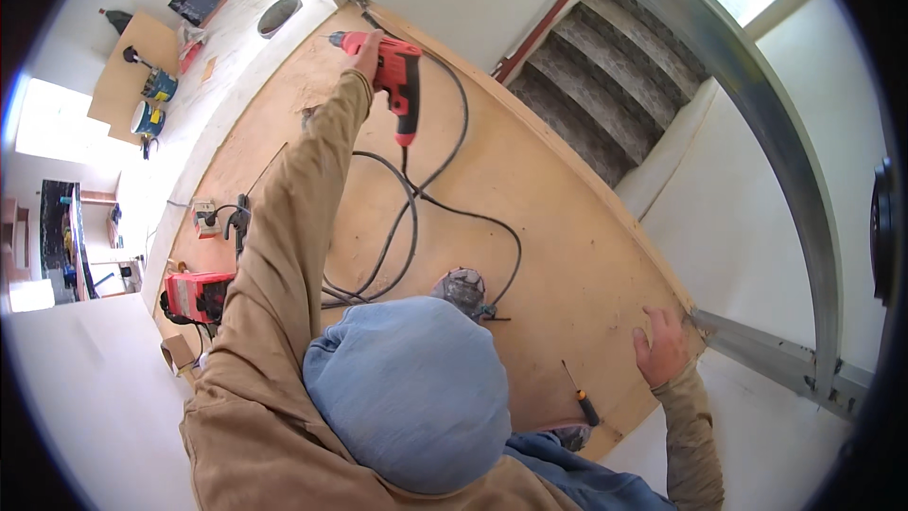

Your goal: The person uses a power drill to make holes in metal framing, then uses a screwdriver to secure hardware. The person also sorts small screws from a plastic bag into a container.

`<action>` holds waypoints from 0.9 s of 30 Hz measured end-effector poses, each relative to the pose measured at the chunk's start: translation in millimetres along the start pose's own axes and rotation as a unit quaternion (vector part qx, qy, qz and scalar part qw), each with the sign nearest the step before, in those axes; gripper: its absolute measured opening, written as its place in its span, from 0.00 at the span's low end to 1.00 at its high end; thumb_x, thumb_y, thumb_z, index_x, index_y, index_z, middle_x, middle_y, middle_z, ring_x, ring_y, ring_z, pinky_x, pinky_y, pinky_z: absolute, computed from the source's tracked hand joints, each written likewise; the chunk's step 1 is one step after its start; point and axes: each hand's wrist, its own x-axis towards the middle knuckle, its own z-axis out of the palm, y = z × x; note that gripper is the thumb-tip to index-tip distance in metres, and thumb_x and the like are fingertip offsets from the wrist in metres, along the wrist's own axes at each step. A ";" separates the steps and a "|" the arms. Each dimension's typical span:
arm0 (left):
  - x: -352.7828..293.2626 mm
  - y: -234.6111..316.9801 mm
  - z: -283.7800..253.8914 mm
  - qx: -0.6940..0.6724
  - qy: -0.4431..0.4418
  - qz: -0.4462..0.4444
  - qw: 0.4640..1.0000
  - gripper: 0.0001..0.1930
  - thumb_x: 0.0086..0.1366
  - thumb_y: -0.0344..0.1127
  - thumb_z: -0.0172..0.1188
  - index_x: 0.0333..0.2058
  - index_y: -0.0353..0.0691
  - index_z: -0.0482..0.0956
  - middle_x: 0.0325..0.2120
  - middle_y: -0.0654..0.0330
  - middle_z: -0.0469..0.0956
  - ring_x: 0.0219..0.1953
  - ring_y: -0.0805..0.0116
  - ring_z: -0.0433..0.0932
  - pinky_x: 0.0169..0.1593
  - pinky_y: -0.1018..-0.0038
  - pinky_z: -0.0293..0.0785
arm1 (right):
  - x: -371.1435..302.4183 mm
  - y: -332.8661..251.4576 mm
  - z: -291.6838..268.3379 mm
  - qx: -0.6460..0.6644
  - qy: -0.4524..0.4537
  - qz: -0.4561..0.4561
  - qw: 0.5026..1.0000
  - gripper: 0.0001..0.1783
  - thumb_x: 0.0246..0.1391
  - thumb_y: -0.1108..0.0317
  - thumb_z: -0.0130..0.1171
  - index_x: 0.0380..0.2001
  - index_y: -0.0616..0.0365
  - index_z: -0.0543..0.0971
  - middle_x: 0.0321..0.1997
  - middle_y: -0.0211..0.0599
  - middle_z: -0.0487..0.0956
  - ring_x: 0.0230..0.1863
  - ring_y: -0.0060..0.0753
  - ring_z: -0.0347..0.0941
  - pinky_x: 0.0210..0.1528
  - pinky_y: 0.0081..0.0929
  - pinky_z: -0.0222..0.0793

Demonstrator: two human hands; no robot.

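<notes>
Plywood — a large tan sheet with a curved far edge — carries the work. A red corded electric drill is held at the sheet's far left corner by the left hand, fingers wrapped around the grip; the bit points left, close to the edge by the grey metal frame. The right hand lies flat on the near right corner, fingers pressed together and slightly curled over the edge. For a clean hole the drill is best kept square to the sheet, the board pinned firmly by the flat hand, and the black cable — looped across the middle — kept away from the bit. A black-and-orange screwdriver rests by the near edge.

Beyond the left edge, a red boxy tool case stands on the floor, and two round blue tins with yellow labels sit on a tan board farther off; a small brown cardboard tube lies nearer.
</notes>
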 end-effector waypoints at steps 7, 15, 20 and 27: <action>66.0 -49.5 -14.3 0.220 0.037 -0.008 0.975 0.19 0.64 0.52 0.63 0.40 0.40 0.79 0.36 0.58 0.83 0.36 0.61 0.84 0.40 0.65 0.80 | -38.7 28.2 8.0 -0.041 0.007 0.098 0.994 0.21 0.54 0.69 0.63 0.51 0.62 0.76 0.47 0.56 0.77 0.47 0.62 0.75 0.49 0.45 0.74; 94.9 -50.8 -34.8 0.639 0.000 0.177 0.748 0.19 0.65 0.50 0.62 0.40 0.38 0.79 0.36 0.56 0.83 0.37 0.59 0.84 0.42 0.65 0.80 | -134.3 84.6 30.0 -0.070 0.003 0.162 0.984 0.21 0.54 0.67 0.63 0.51 0.62 0.76 0.46 0.55 0.79 0.47 0.62 0.76 0.50 0.49 0.74; 106.6 25.2 -89.0 0.785 -0.020 0.288 0.549 0.19 0.65 0.50 0.62 0.40 0.37 0.79 0.36 0.55 0.83 0.38 0.57 0.84 0.42 0.65 0.79 | -129.6 120.8 -4.4 -0.084 -0.128 0.191 0.970 0.12 0.56 0.64 0.58 0.40 0.58 0.75 0.34 0.54 0.80 0.39 0.62 0.78 0.41 0.54 0.75; -271.9 5.3 168.0 0.659 -0.527 0.384 0.373 0.07 0.64 0.28 0.55 0.38 0.34 0.81 0.35 0.47 0.82 0.41 0.50 0.82 0.46 0.62 0.78 | -143.9 127.8 65.1 -0.051 -0.235 0.184 0.953 0.13 0.51 0.61 0.62 0.33 0.61 0.83 0.32 0.55 0.83 0.38 0.59 0.81 0.42 0.50 0.78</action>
